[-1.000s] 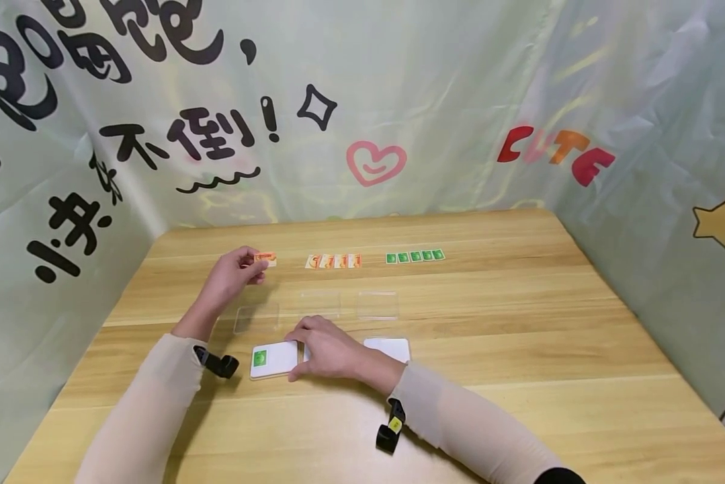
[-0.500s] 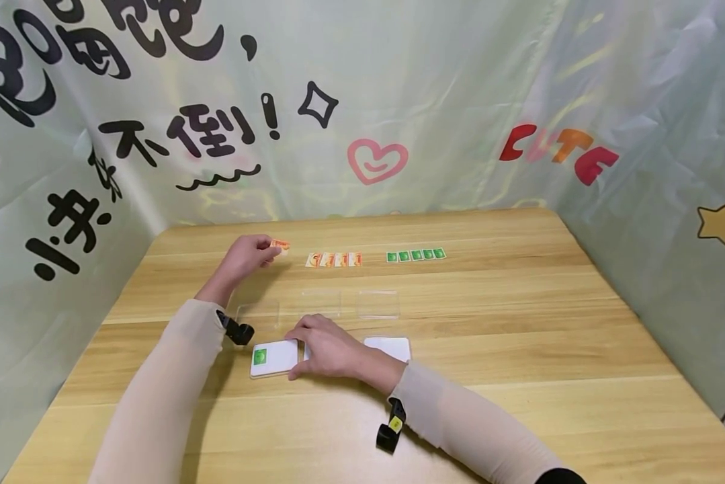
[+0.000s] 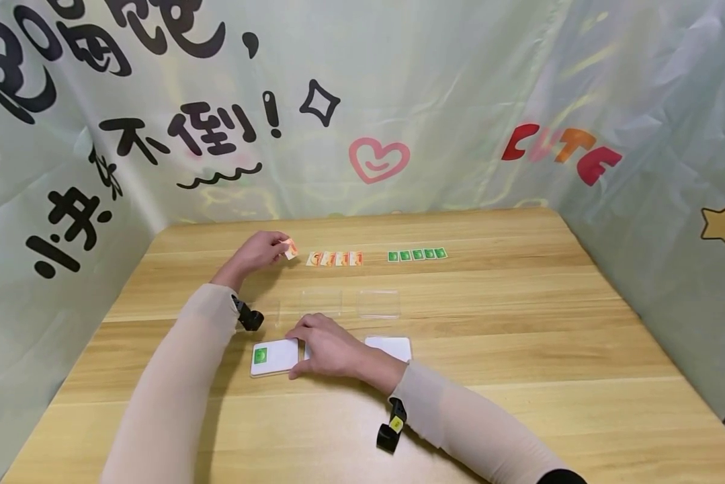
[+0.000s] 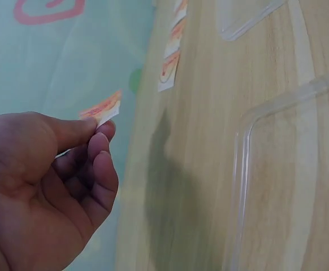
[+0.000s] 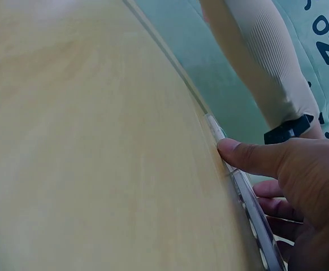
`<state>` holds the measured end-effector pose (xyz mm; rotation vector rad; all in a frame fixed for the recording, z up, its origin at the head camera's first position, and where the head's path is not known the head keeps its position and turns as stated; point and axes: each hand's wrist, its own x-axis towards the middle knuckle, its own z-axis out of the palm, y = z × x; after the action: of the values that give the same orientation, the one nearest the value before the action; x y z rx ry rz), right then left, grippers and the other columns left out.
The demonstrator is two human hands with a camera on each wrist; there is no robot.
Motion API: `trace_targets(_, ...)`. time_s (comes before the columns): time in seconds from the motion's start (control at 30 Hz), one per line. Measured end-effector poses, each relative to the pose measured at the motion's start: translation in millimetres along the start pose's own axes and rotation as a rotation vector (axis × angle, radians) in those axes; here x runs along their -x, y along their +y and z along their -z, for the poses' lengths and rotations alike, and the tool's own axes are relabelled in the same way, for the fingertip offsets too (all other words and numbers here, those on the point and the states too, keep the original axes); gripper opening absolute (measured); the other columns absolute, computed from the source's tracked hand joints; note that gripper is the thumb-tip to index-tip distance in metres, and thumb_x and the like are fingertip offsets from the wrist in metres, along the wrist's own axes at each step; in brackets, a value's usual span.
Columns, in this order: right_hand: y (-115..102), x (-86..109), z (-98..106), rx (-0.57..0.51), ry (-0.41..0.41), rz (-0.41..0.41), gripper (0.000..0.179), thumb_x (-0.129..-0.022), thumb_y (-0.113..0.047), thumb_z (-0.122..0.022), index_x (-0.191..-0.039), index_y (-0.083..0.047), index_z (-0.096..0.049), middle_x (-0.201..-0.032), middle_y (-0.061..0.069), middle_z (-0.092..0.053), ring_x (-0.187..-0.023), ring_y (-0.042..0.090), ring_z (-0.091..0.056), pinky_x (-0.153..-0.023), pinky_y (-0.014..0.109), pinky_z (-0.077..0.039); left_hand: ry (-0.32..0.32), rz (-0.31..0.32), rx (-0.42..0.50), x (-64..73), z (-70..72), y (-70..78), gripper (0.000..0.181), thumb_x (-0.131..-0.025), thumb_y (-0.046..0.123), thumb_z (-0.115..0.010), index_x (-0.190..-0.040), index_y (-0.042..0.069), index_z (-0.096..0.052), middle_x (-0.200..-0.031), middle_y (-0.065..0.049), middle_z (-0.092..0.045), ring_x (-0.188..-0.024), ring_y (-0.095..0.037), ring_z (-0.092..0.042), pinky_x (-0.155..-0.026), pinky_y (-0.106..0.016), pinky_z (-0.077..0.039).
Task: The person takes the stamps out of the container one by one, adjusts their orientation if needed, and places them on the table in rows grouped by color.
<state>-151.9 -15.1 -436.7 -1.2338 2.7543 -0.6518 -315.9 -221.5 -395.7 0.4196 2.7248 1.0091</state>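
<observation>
My left hand [image 3: 258, 251] pinches a small orange-and-white paper card [image 4: 102, 107] between thumb and index finger, raised off the table. Just right of it lies a row of several similar orange cards [image 3: 334, 259]. Further right is a row of several green cards [image 3: 417, 255]. Nearer to me, my right hand [image 3: 328, 349] holds a flat white case [image 3: 280, 358] by its right end, thumb on the near edge and fingers on the far edge. One green card [image 3: 261, 355] lies on that case's left part. A second white case is mostly hidden under the right hand.
Another white case [image 3: 391, 347] lies right of the right hand. Clear plastic rectangular pieces [image 3: 378, 305] lie in a row behind the cases. The wooden table [image 3: 519, 302] reaches back to a printed cloth wall [image 3: 447, 121].
My left hand has moved right and slightly away from me with the orange card, which now stands more tilted, near the orange row. The right hand has stayed in place.
</observation>
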Motion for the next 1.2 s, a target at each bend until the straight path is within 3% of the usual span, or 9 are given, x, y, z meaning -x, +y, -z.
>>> trace_targets(0.17, 0, 0.4, 1, -0.004, 0.002, -0.001, 0.064, -0.075, -0.050, -0.082, -0.124, -0.013, -0.066, -0.111, -0.003, -0.059, -0.103, 0.011, -0.051, -0.089, 0.020, -0.040, 0.001, 0.031, 0.013, -9.7, -6.7, 2.4, 0.020, -0.102, 0.014, -0.051, -0.115, -0.002, -0.051, -0.093, -0.018, -0.060, -0.074, -0.026, -0.056, -0.060, -0.031, -0.043)
trace_targets(0.7, 1, 0.1, -1, 0.006, 0.005, 0.007, 0.063, -0.075, -0.051, -0.081, -0.124, -0.014, -0.066, -0.112, -0.003, -0.058, -0.108, 0.013, -0.051, -0.094, 0.023, -0.040, -0.017, 0.028, -0.051, -21.7, -19.0, 1.3, 0.017, -0.102, 0.014, -0.052, -0.112, 0.004, -0.061, -0.099, -0.014, -0.063, -0.082, -0.026, -0.057, -0.071, -0.036, -0.044)
trace_targets(1.2, 2, -0.5, -2, 0.001, -0.001, 0.004, 0.063, -0.076, -0.051, -0.081, -0.124, -0.014, -0.066, -0.111, -0.004, -0.058, -0.106, 0.012, -0.051, -0.092, 0.022, -0.040, 0.009, 0.023, -0.100, -24.0, -26.1, -2.8, 0.014, -0.102, 0.015, -0.053, -0.108, 0.005, -0.062, -0.108, -0.017, -0.062, -0.098, -0.031, -0.057, -0.084, -0.044, -0.045)
